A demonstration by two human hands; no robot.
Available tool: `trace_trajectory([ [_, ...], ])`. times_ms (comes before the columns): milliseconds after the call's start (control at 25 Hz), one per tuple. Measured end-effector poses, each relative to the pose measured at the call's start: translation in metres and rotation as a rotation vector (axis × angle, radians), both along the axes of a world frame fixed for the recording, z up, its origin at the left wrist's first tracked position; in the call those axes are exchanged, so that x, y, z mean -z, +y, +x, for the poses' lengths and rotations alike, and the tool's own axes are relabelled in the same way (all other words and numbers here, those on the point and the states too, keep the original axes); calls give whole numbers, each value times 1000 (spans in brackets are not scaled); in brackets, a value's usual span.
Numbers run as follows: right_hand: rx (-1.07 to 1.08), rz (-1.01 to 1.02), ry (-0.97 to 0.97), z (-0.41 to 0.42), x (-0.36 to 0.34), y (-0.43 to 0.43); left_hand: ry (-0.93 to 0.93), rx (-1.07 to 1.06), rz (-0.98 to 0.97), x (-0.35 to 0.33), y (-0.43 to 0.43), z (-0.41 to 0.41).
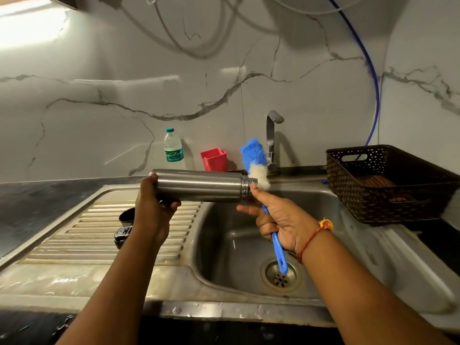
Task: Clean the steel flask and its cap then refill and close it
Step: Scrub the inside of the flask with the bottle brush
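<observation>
The fingers (171, 204) of the left hand (153, 207) curl round the base end of the steel flask (199, 186) and hold it on its side in the air. Its open mouth points right, over the near edge of the sink basin (224, 245). The right hand (281, 220) grips the blue handle of the bottle brush (256, 168), with one fingertip reaching up to the flask's neck. The blue and white bristles stand just outside the mouth, across it rather than in line with it.

The main risk is the grip on the flask. It is held only at one end, the steel is smooth and probably wet, and pushing the brush in would press against that single hand. A hard push could twist the flask loose and drop it into the basin. Because the brush stands at an angle, its bristles may catch on the rim and flick water back instead of going in.

Two dark pieces (124, 225) lie on the ribbed drainboard (74, 235), close under the left forearm. One may be the cap, though I cannot tell. A sweep of that arm could knock them into the basin, towards the open drain (280, 276).

Behind stand the tap (271, 135), a plastic water bottle (173, 149), a red holder (214, 159) and a brown basket (373, 183).
</observation>
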State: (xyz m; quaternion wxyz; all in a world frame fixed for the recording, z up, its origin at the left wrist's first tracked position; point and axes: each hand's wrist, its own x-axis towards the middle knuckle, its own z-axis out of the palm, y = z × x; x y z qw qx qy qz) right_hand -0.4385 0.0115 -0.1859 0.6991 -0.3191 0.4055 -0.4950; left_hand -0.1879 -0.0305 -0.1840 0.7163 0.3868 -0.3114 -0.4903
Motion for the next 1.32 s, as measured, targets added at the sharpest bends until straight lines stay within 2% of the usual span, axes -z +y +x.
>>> trace_trajectory([
  [200,-27,-23,33,2,3,-1,65,94,8,0,0,-3],
  [360,-79,-22,0,8,7,-4,183,309,-11,3,9,-25],
  [480,-104,-21,-18,11,8,-6,143,464,-41,11,13,-39],
  [560,-80,-24,-4,12,7,-6,90,495,-37,15,13,-47],
  [680,-17,-13,43,12,6,-5,91,390,-24,15,9,-51],
  [840,106,-70,194,16,4,-7,340,234,-94,6,-8,-21],
  [920,148,-163,251,19,5,-7,396,165,-121,2,-13,-6],
  [1080,147,-303,476,25,7,-5,419,87,-141,0,-16,4],
  [1320,58,-360,610,25,5,2,432,57,-132,0,-18,4],
])
